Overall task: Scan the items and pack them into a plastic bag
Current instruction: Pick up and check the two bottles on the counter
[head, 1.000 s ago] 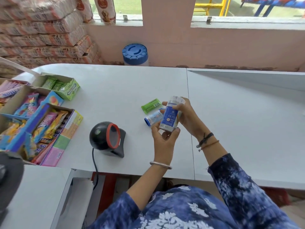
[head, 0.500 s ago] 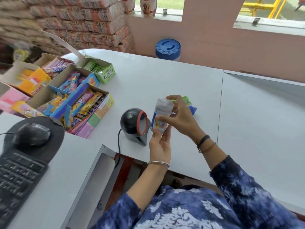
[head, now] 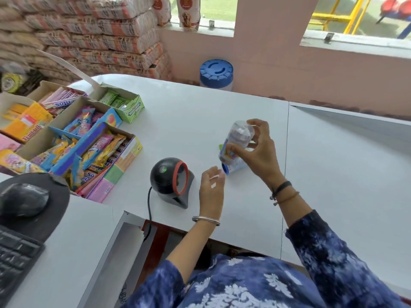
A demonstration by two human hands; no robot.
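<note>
My right hand [head: 259, 150] grips a small clear-capped bottle with a blue label [head: 236, 138], held above the white counter [head: 200, 112] to the right of the scanner. The black dome scanner with a red ring [head: 171, 181] faces right, toward the bottle. My left hand [head: 211, 190] hovers empty with fingers apart, between the scanner and the bottle. Under my right hand a second small item with a blue end [head: 231, 168] lies on the counter. A green packet [head: 220, 146] peeks out behind the bottle. No plastic bag is in view.
Open cardboard boxes of candy and gum [head: 73, 138] crowd the counter's left side. A mouse [head: 23, 198] on a dark pad and a keyboard [head: 13, 256] sit at the lower left. A blue-lidded jar [head: 216, 73] stands by the far wall. Stacked sacks [head: 100, 34] fill the back left.
My left hand has let go of the bottle and dropped lower and open. My right hand keeps the bottle beside the scanner. The view has swung left, which reveals the mouse and keyboard.
</note>
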